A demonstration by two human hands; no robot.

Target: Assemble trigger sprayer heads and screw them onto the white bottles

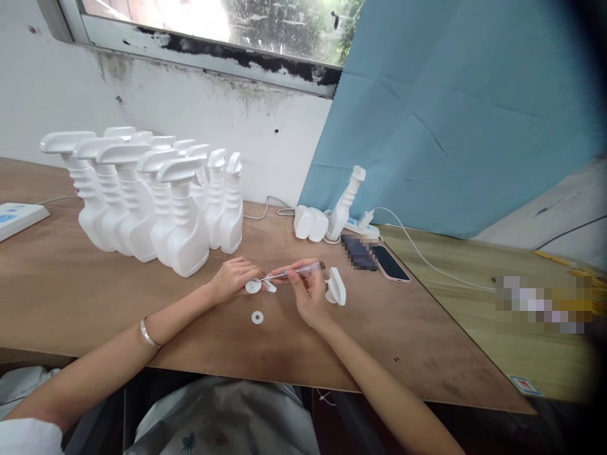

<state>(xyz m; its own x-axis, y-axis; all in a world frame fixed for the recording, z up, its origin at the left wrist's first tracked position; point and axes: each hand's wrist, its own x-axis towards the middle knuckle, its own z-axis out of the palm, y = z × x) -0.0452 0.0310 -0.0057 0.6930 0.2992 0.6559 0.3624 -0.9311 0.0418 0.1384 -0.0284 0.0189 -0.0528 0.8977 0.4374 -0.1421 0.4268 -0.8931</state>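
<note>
My right hand (pixel 310 294) is closed round the clear handle of a screwdriver (pixel 303 270). The thin metal shaft points left, its tip at a white spray trigger head (pixel 253 286). That trigger head is gripped by my left hand (pixel 236 278), whose fingers wrap over it and partly hide it. Close below, a flat white ring washer (pixel 257 317) lies on the brown table. Another white spray head part (pixel 336 287) stands just right of my right hand, apart from it.
Several white spray bottles (pixel 184 234) stand grouped at the back left. Near the blue curtain are another spray bottle (pixel 345 205), two small white containers (pixel 310 223), a power strip (pixel 363 227) with cables and a phone (pixel 391 263). A white device (pixel 21 218) sits at far left.
</note>
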